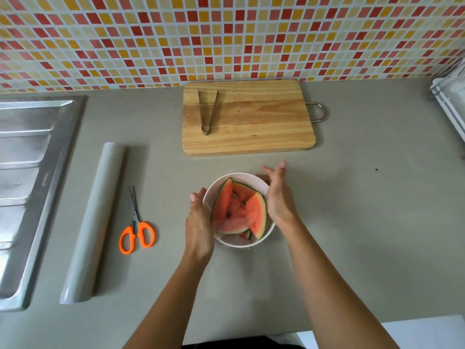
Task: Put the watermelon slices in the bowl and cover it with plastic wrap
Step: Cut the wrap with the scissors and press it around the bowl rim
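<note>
Head view shows the bowl [239, 241] of watermelon slices [237, 210] on the bench [352, 222], left hand [198, 222] and right hand [278, 197] open-fingered against its sides, gripping nothing, probably pressing wrap I cannot clearly see.

wall [226, 36]: red-yellow mosaic tiles | counter [364, 210]: grey | sink [27, 172]: steel, left

sink [30, 172] — cut by left edge | rack [450, 96] — cut by right edge | lowest slice [246, 234] mostly buried
</note>
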